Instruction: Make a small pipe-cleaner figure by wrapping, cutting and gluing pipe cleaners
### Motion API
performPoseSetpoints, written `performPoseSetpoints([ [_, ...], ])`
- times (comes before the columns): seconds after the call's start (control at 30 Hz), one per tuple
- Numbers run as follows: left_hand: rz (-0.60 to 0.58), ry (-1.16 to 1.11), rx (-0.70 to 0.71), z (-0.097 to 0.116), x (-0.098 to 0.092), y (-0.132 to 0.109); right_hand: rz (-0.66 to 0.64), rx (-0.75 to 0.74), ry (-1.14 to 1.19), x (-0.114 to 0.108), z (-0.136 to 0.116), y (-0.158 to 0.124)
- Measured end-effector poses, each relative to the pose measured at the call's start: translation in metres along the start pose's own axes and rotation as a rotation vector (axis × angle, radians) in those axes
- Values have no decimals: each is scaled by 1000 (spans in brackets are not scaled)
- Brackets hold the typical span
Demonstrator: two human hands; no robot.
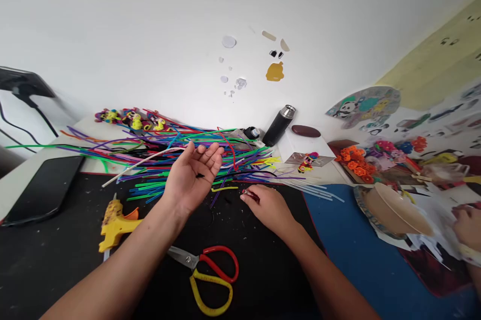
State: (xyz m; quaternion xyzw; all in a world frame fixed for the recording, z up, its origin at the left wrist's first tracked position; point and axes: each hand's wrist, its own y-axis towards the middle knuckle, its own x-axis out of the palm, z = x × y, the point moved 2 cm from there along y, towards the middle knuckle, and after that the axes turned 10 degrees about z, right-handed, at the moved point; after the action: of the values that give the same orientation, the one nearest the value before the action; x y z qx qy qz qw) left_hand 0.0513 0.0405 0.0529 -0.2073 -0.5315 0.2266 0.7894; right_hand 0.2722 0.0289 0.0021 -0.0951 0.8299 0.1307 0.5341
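"Why is the left hand (187, 180) facing palm-up, fingers loosely uncurled?"
"Probably it's cradling the black bit (200, 176) near the mat (266, 250)'s far edge. The right hand (273, 208) is pinching a red thing (254, 196) near that edge, perhaps steadying it."

The person's left hand (193, 175) was bare, with creases across the palm and slender fingers. The left forearm (131, 255) was bare too, slim at the wrist and broader towards the elbow. The right hand (268, 207) was also ungloved, its back smooth and rounded, and the right forearm (323, 265) was uncovered down to the picture's lower edge.
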Motion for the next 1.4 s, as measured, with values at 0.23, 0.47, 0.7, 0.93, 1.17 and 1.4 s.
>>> performPoseSetpoints([
  [0.23, -20, -17, -27, 5, 2, -4, -72, 10, -80, -3, -14, -16],
  [0.47, -54, -11, -45, 6, 1, -8, -168, -131, -167, 18, -44, -25],
  [0.7, -84, -22, -56, 10, 1, -10, -193, -190, -126, 14, -50, -22],
  [0.93, -69, -8, -56, 8, 3, -11, 21, -50, 76, -5, -26, -19],
  [1.17, -46, -10, -25, 16, 4, -10, 301, 269, 454, -21, 17, -20],
  [1.4, -52, -39, 65, 34, 11, -20, 209, 264, 396, -10, 20, -28],
])
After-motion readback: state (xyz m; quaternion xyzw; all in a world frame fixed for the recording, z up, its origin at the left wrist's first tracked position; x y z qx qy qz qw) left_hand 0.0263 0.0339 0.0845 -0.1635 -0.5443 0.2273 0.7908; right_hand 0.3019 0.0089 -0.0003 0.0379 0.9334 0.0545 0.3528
